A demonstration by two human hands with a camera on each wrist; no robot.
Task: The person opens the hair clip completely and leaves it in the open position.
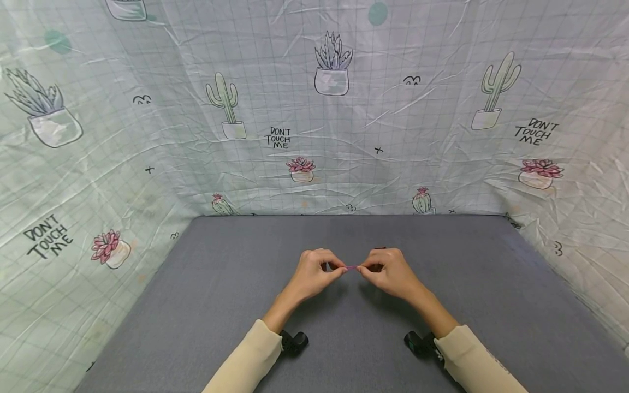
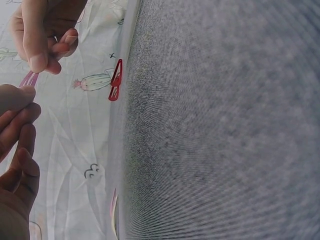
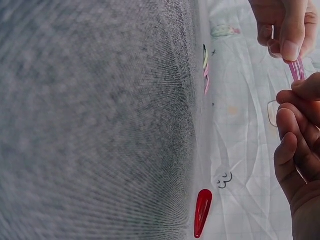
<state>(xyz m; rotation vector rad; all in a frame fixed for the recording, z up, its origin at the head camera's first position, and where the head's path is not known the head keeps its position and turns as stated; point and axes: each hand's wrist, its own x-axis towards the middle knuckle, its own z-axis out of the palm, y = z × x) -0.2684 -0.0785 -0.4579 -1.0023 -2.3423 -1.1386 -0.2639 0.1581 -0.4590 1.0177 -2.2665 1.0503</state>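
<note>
Since this looks like a two-handed holding step, I have left hand (image 1: 316, 272) and right hand (image 1: 389, 273) pinching the slim pink item (image 1: 351, 267), lower middle of the head frame, steadiness likely needed next.

Left hand (image 1: 316, 273) at left, right hand (image 1: 391, 274) at right, held item (image 1: 351, 267) between, table (image 1: 236, 284) below, sheet (image 1: 275, 71) behind table

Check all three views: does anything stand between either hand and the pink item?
Nothing visible does: the left hand and right hand pinch opposite ends of the pink item. The red clip lies apart from it.
</note>
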